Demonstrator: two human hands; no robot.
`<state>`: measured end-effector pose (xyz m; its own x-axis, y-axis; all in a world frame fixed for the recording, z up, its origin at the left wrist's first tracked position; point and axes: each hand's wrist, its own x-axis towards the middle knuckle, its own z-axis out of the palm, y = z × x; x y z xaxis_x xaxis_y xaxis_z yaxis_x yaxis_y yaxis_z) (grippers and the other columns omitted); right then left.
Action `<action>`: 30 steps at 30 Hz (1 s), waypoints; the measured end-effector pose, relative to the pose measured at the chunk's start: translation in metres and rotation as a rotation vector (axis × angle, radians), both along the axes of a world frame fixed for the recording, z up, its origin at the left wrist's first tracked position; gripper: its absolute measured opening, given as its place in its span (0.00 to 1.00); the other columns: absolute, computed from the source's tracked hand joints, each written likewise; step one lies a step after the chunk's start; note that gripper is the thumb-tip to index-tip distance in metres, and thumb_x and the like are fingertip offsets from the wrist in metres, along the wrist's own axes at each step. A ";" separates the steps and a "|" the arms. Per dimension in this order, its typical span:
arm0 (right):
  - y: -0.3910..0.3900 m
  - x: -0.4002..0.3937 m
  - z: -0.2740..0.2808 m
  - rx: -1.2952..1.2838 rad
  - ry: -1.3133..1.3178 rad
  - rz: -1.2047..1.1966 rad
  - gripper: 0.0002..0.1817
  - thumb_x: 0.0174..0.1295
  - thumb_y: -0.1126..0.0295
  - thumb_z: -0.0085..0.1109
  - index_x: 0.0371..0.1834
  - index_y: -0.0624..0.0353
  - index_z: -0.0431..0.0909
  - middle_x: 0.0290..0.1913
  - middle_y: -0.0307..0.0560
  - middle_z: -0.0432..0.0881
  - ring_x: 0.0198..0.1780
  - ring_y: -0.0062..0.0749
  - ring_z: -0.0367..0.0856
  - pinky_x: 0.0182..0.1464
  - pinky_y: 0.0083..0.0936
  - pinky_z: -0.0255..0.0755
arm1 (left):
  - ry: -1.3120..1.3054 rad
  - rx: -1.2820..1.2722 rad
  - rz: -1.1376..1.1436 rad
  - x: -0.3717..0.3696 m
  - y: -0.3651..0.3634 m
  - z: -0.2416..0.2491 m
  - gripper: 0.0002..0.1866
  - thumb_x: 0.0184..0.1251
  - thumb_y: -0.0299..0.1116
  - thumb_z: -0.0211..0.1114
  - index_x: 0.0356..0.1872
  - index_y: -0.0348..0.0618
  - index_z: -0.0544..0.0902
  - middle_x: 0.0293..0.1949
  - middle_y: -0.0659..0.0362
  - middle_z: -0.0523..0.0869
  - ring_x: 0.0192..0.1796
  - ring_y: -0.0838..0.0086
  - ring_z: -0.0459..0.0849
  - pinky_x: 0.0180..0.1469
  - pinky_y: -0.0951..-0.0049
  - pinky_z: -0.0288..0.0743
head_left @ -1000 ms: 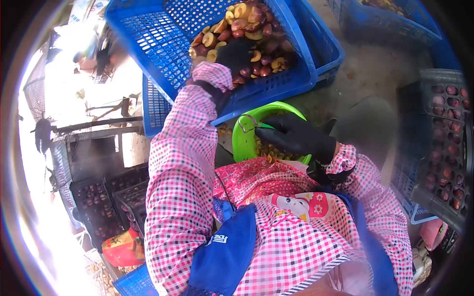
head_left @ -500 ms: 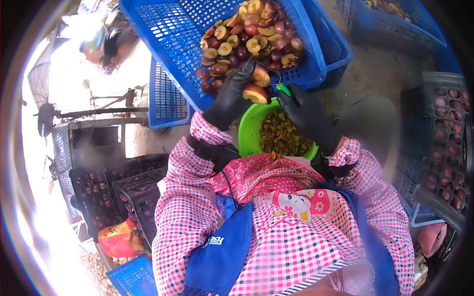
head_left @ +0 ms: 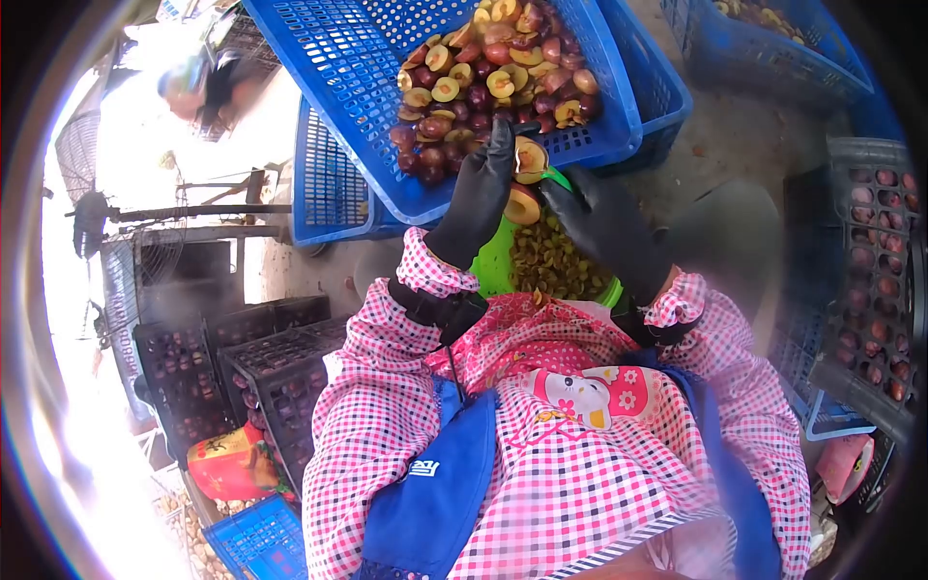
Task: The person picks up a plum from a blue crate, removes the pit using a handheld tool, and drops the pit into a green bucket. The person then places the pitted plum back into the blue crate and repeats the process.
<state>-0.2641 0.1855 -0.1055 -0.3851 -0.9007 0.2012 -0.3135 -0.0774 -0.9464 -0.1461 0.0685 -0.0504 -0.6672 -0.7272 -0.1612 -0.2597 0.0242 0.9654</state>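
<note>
My left hand (head_left: 476, 201), in a black glove, is closed around two cut plum halves. The upper plum half (head_left: 529, 158) faces me with its yellow flesh; the lower plum half (head_left: 523, 206) hangs below it. In my gloved right hand (head_left: 601, 227) is a pitting tool with a green handle (head_left: 557, 177), its tip right at the upper half. Under both hands stands a bright green bowl (head_left: 496, 263) holding many plum pits (head_left: 559, 259), partly hidden by my hands. Just beyond, a blue basket (head_left: 324, 121) holds a heap of halved plums (head_left: 500, 85).
Another blue crate (head_left: 667, 106) sits beneath the basket, and a blue basket (head_left: 329, 179) is at left. Black crates (head_left: 290, 362) of plums stand lower left, a plum crate (head_left: 875, 280) at right. A blue crate (head_left: 773, 63) is upper right; a blurred person (head_left: 203, 92) upper left.
My left hand has moved slightly right, bringing the plum halves closer to my right hand. The tool's wire loop, visible before, now overlaps the upper half.
</note>
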 end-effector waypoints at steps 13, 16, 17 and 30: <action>0.002 -0.002 0.001 0.005 -0.110 0.121 0.19 0.70 0.55 0.53 0.42 0.63 0.79 0.30 0.58 0.81 0.31 0.48 0.81 0.38 0.39 0.70 | -0.038 -0.213 0.019 -0.003 0.002 -0.009 0.36 0.76 0.61 0.39 0.33 0.36 0.81 0.29 0.60 0.83 0.31 0.81 0.77 0.36 0.76 0.72; 0.008 -0.006 0.018 0.128 -0.295 0.253 0.19 0.72 0.57 0.50 0.44 0.65 0.78 0.32 0.56 0.82 0.33 0.39 0.80 0.40 0.36 0.70 | 0.054 -0.156 -0.021 -0.009 0.008 -0.001 0.35 0.78 0.60 0.38 0.31 0.37 0.80 0.27 0.61 0.82 0.29 0.80 0.76 0.34 0.76 0.71; 0.008 -0.007 0.016 0.127 -0.295 0.251 0.19 0.72 0.57 0.50 0.44 0.65 0.78 0.32 0.56 0.82 0.33 0.39 0.80 0.40 0.36 0.70 | 0.076 -0.108 -0.024 -0.011 0.010 0.003 0.35 0.78 0.59 0.37 0.29 0.37 0.80 0.26 0.62 0.81 0.28 0.80 0.76 0.34 0.76 0.71; 0.014 -0.016 0.035 0.384 -0.788 0.524 0.20 0.75 0.52 0.44 0.38 0.59 0.75 0.20 0.33 0.69 0.16 0.14 0.63 0.19 0.18 0.56 | -0.051 -0.276 0.010 -0.004 0.011 -0.004 0.37 0.79 0.58 0.36 0.25 0.38 0.81 0.22 0.61 0.81 0.26 0.79 0.76 0.31 0.78 0.69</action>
